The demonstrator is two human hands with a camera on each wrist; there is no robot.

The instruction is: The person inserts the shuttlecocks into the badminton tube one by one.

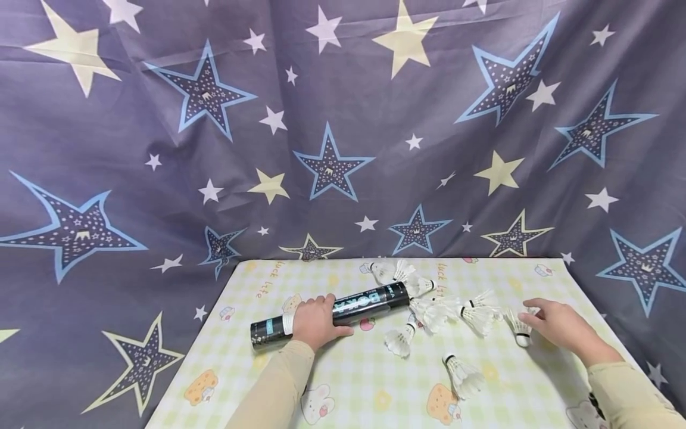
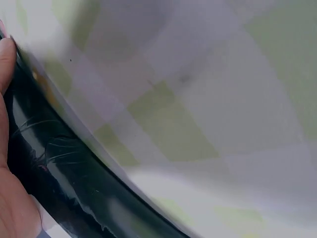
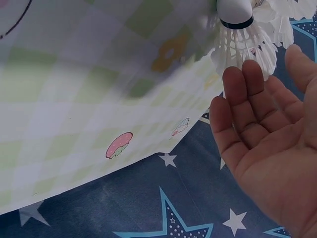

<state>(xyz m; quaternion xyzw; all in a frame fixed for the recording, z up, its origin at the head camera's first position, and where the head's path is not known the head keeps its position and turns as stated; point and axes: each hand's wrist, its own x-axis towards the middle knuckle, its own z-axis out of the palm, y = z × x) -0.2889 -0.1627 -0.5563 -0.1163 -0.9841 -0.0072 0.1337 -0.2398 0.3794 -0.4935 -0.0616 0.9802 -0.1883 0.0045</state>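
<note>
Gripping the black tube (image 1: 372, 302) around its middle, the left hand (image 1: 316, 322) has its fingers curled over the top in the head view. On the bench (image 1: 225, 369), the tube points between 2 and 3 o'clock; loose shuttlecocks (image 1: 436, 313) cluster about that end, and a lone shuttlecock (image 1: 463, 378) lies near 5 o'clock from it. At the bench's 3 o'clock side, the right hand (image 1: 560, 325) hangs beside the nearest shuttlecock (image 1: 518, 330).

From the left wrist, the tube runs from 10 to 6 o'clock, the hand at 9 o'clock, partly cropped.

From the right wrist, the fingers are loosely bent and parted from the thumb, grasping nothing; the nearest shuttlecock sits at 1 o'clock, contact unclear.
</note>
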